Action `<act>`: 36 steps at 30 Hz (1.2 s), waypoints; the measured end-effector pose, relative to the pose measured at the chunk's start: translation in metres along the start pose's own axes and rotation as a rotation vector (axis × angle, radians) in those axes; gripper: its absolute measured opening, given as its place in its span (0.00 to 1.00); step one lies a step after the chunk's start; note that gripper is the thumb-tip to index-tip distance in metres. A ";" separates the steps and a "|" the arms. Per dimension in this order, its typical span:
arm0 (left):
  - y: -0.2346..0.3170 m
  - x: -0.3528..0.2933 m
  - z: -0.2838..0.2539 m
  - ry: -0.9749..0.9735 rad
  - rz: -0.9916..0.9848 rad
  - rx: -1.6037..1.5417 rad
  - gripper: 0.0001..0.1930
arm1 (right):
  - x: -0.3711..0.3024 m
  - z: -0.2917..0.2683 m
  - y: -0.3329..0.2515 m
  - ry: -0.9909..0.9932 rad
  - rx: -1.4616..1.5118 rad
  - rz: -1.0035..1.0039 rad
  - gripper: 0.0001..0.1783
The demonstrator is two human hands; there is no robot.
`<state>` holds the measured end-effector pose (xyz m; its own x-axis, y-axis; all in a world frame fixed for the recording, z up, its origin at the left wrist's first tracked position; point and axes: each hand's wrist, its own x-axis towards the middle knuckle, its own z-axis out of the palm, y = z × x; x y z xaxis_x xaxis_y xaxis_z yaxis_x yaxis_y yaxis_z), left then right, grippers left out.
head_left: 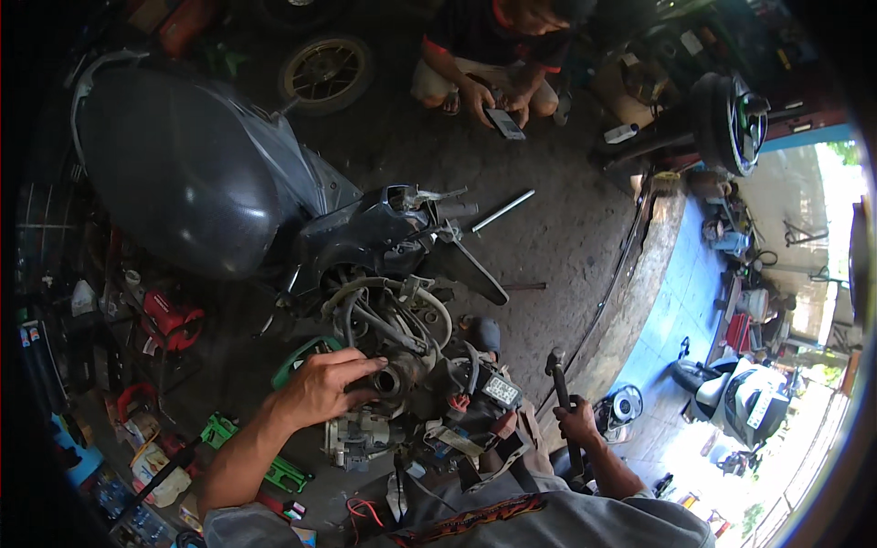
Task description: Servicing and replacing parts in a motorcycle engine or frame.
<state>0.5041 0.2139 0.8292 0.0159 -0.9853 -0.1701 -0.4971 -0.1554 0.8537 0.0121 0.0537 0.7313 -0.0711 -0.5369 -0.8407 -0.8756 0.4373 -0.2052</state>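
Observation:
My right hand (575, 422) is wrapped round the handle of a hammer (555, 362), its head pointing up and away from me. My left hand (331, 387) is closed, with its fingertips beside the round open end of a metal tube (388, 378) on the stripped front of a motorcycle. What lies between those fingers, if anything, is hidden. Cables and hoses (402, 310) bunch just beyond the tube. Below the left hand sits a grey metal part (354, 442) of the machine. A small dial-like panel (500, 391) with wiring hangs to the right of the tube.
The motorcycle's dark seat (183, 173) fills the left. Across the floor another person (493, 55) squats with a phone (505, 124). A wheel (326, 75) lies at the back. Green stands (285, 473) and tools crowd the lower left; a concrete ledge (653, 247) runs along the right.

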 end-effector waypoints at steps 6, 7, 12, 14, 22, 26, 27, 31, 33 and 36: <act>-0.009 -0.004 -0.001 -0.038 0.014 -0.099 0.24 | -0.049 -0.037 -0.091 0.079 -0.096 -0.370 0.27; -0.012 -0.004 -0.002 -0.026 0.021 -0.106 0.24 | -0.054 -0.042 -0.100 0.086 -0.060 -0.415 0.26; -0.015 -0.015 0.008 -0.004 0.057 -0.088 0.24 | -0.106 -0.063 -0.171 0.088 -0.174 -0.823 0.25; -0.021 -0.017 0.012 0.018 0.085 -0.084 0.24 | -0.119 -0.070 -0.197 0.067 -0.311 -0.923 0.24; -0.045 -0.010 0.018 0.123 0.233 -0.103 0.22 | -0.184 -0.045 -0.299 -0.114 -0.781 -1.126 0.20; -0.053 -0.009 0.021 0.097 0.196 -0.287 0.21 | -0.193 -0.017 -0.330 -0.235 -1.007 -1.119 0.21; -0.049 -0.004 0.019 0.108 0.224 -0.298 0.21 | -0.201 -0.016 -0.332 -0.243 -1.089 -1.149 0.21; -0.050 -0.020 0.024 0.110 0.168 -0.243 0.18 | -0.186 0.007 -0.339 -0.314 -1.201 -1.196 0.19; -0.050 -0.023 0.027 0.127 0.193 -0.237 0.17 | -0.186 0.011 -0.341 -0.288 -1.253 -1.271 0.18; -0.051 -0.022 0.032 0.183 0.212 -0.214 0.16 | -0.190 0.012 -0.342 -0.283 -1.461 -1.253 0.17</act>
<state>0.5009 0.2459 0.7741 0.0964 -0.9907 0.0960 -0.3131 0.0613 0.9477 0.3315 0.0149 0.9550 0.7461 0.1604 -0.6463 -0.0309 -0.9612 -0.2742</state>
